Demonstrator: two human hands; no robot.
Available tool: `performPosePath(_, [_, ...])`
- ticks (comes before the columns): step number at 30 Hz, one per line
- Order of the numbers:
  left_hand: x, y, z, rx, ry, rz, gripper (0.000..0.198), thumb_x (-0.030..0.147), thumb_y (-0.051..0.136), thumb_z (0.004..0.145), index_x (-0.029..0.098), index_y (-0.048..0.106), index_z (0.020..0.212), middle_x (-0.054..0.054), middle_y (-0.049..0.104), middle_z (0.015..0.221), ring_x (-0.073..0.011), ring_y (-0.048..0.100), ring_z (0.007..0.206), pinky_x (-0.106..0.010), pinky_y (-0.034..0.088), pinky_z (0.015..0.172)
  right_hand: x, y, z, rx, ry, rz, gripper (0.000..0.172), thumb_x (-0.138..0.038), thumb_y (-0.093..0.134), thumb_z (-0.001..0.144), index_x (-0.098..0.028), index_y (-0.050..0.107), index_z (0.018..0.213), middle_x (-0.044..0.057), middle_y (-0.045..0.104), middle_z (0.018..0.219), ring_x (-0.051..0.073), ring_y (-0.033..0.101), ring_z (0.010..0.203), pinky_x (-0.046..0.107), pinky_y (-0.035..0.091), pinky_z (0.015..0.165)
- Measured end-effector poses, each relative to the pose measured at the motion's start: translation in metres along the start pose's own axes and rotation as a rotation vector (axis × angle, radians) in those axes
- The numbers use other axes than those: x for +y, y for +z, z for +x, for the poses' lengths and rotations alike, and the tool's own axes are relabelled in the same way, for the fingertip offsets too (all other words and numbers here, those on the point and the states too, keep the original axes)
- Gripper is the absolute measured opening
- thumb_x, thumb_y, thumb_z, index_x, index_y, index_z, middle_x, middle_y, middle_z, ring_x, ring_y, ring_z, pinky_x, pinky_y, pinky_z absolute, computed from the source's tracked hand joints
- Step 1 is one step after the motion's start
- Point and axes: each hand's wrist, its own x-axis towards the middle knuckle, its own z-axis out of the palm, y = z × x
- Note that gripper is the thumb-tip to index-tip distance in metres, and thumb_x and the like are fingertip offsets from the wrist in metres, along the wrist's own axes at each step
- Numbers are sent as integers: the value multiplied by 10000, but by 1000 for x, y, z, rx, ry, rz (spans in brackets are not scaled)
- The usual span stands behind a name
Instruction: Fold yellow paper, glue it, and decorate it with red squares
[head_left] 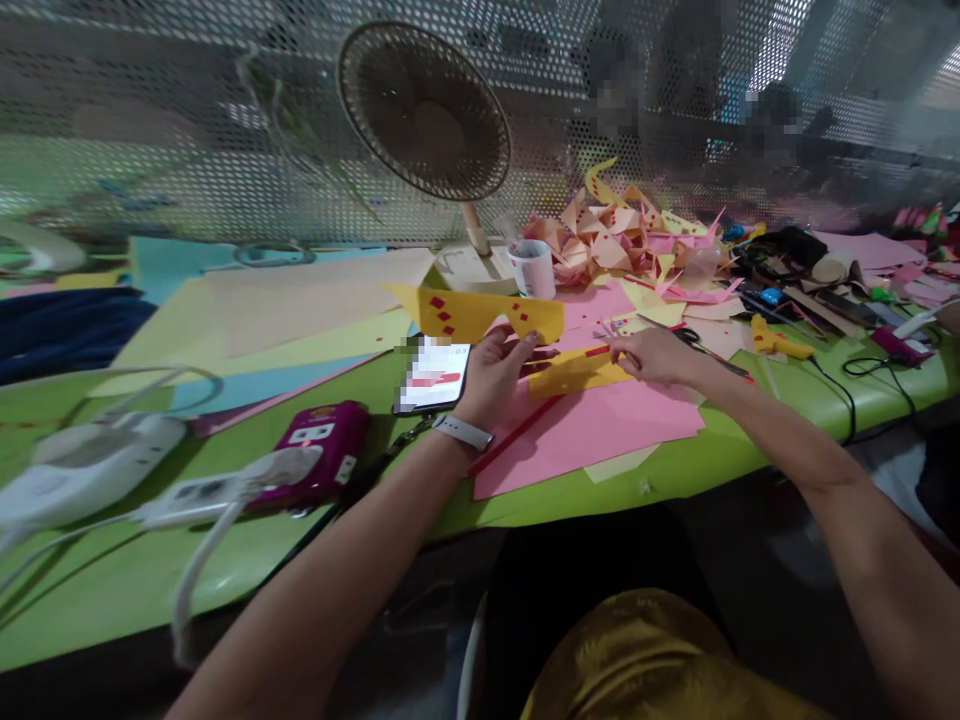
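yellow paper (576, 377) – l hand (496, 368), r hand (654, 355) touching

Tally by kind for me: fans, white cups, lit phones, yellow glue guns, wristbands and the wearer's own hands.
Fan: 1
White cup: 1
Lit phone: 1
Yellow glue gun: 1
Wristband: 1
Wearer's hands: 2, left hand and right hand
Total: 7

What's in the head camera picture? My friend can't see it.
A left hand and right hand work at red-marked yellow paper over pink paper on a green table. Nearby: a phone, fan, cup and paper heap.
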Motion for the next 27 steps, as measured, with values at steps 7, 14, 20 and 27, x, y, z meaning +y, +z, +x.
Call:
performPosePath(7, [-1,1,-1,-14,-12,-21,439,428,804,741,176,603,1039,-61,763,905,-208,771,783,-318,616,722,-2,16,-14,-84,-30,-155,348,-165,504,893,-209,751,1135,88,777,901,195,617,710,316,326,620])
performPosePath(14, [-1,2,-2,-23,-1,16,373,422,790,769,190,612,1001,-56,761,900,-185,767,767,-244,590,661,21,17,-32,-104,-53,-84,476,-190,526,898,-230,671,1349,95,782,1037,206,666,820,304,412,693])
performPosePath(20, [0,3,-2,-16,-23,26,371,406,789,751,195,600,991,-41,765,892,-188,765,770,-266,593,676,60,-6,-78,87,170,-19,417,-282,516,925,-220,710,1289,85,777,1067,205,676,852,292,442,735])
performPosePath(27, [0,4,-2,-6,-27,5,380,390,808,730,196,588,972,-34,760,878,-183,759,739,-267,593,672,135,-30,-146,263,555,-128,389,-313,510,920,-171,740,1199,105,775,954,238,683,816,319,453,731])
